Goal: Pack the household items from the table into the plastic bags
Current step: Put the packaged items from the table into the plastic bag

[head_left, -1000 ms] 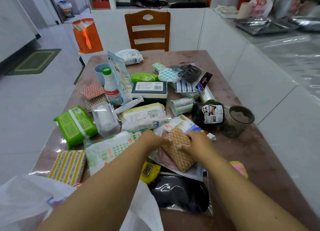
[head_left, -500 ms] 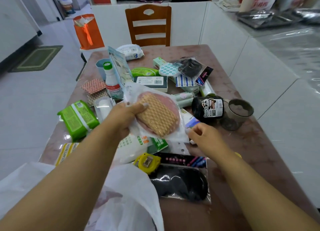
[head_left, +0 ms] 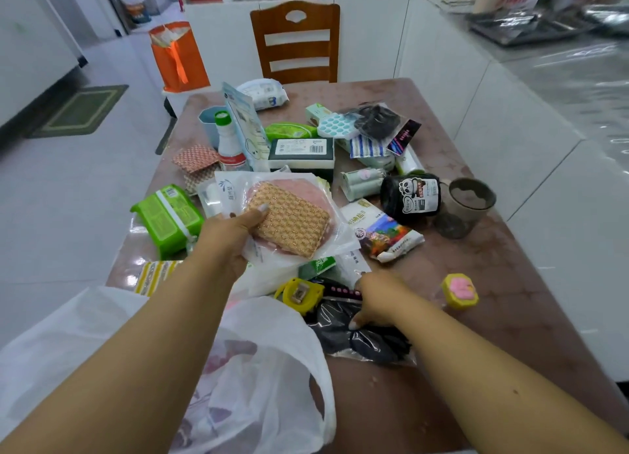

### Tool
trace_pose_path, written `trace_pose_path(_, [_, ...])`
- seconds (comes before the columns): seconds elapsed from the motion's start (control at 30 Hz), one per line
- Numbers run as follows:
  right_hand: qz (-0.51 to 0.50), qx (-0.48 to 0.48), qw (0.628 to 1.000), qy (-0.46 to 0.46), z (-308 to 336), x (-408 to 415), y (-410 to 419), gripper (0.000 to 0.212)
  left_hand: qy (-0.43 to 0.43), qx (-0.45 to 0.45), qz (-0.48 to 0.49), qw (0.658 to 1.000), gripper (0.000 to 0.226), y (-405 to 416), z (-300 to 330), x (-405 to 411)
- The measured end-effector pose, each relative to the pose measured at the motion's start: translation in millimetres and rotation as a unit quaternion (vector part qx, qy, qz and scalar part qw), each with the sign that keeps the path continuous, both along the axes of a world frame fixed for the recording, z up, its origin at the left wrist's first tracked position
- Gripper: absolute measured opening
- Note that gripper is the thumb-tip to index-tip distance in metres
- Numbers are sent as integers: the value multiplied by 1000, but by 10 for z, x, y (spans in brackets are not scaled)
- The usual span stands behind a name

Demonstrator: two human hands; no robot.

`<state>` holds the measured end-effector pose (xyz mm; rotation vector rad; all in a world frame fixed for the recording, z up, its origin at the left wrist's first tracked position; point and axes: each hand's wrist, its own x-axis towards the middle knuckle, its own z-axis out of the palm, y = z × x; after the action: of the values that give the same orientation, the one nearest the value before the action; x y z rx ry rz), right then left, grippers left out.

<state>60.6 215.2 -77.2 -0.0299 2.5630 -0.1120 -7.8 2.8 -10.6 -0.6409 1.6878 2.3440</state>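
A: Setting? A brown bench [head_left: 493,259] in a white-tiled kitchen, a wooden chair [head_left: 295,41] at its far end and an orange paper bag [head_left: 178,57] on the floor beyond; household items lie heaped over the near half.

B: Left hand [head_left: 226,237]? Arm extended forward over the bench, palm up; thumb on top, fingers curled beneath a clear packet of sponge pads [head_left: 289,220], which it holds raised above the heap, tilted.

A: Right hand [head_left: 377,298]? Arm extended lower and nearer, hand turned palm down, thumb and fingers closing on the top edge of a black item in a clear pouch [head_left: 364,339] that lies flat on the bench.

B: Plastic bag [head_left: 265,378]? White, translucent, mouth open at the near bench edge beneath the left forearm, beside a yellow tape measure [head_left: 299,292].

A: Neighbours? A green wipes pack [head_left: 166,215] at left; a black panda-label roll [head_left: 410,195] and a brown cup [head_left: 468,201] at right.
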Motion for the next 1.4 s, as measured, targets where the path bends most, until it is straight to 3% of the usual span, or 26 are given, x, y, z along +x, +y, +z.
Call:
trace_pose_path(0.07, [-50,-28,998,-5,116,-19,73,47,1,-6,22,1000,41,-33,-1,7])
trace_pose_path(0.2, [-172,-42,983,54,736,-67,333,55,-3,-10,91,996,48,-165,-57,-36])
trace_pose_path(0.27, [-249,-142,950,121,994,-65,438,38,-16,4,106,994,46,-182,-89,-35])
trace_pose_path(0.3, [-299,-252,908,150,1055,-62,444,27,-25,17,111,993,44,-169,-93,-21])
trace_pose_path(0.37, [-412,-510,738,158,1066,-109,336,14,-49,35,103,993,38,-108,-103,7])
trace_pose_path(0.4, [-453,-598,649,124,1005,-151,230,15,-60,55,94,992,37,-56,-83,39])
trace_pose_path(0.43, [-477,-647,590,75,923,-188,92,18,-70,78,86,991,37,1,-71,64])
trace_pose_path(0.47, [-495,-666,558,30,815,-227,-49,20,-76,96,79,989,37,64,-38,98])
trace_pose_path(0.57, [-541,-668,510,-41,574,-300,-364,37,-86,142,44,985,26,269,51,218])
trace_pose_path(0.67, [-552,-671,491,-57,536,-334,-454,46,-89,127,-30,987,21,369,160,391])
trace_pose_path(0.8, [-525,-687,502,-21,752,-370,-518,26,-61,85,-98,990,29,100,247,516])
trace_pose_path(0.87, [-489,-695,526,42,942,-353,-573,19,-38,13,-114,993,31,-152,325,568])
trace_pose_path(0.97, [-425,-711,550,110,1279,-218,-682,33,16,-149,-108,983,18,-640,452,687])
trace_pose_path(1.0, [-403,-716,557,120,1394,-151,-723,34,52,-227,-120,965,11,-821,491,742])
trace_pose_path(1.07, [-371,-731,559,125,1645,26,-825,26,120,-429,-170,879,6,-1167,524,858])
trace_pose_path(1.17, [-360,-757,531,126,1874,360,-1091,18,180,-635,-219,719,34,-1542,522,1004])
trace_pose_path(1.23, [-347,-769,518,138,1808,595,-1364,24,188,-693,-256,647,53,-1683,434,1028])
trace_pose_path(1.3, [-361,-743,548,133,1558,819,-1662,25,184,-728,-250,612,32,-1743,318,1022])
trace_pose_path(1.4, [-360,-663,633,172,1089,977,-1870,24,130,-738,-192,633,20,-1845,135,951])
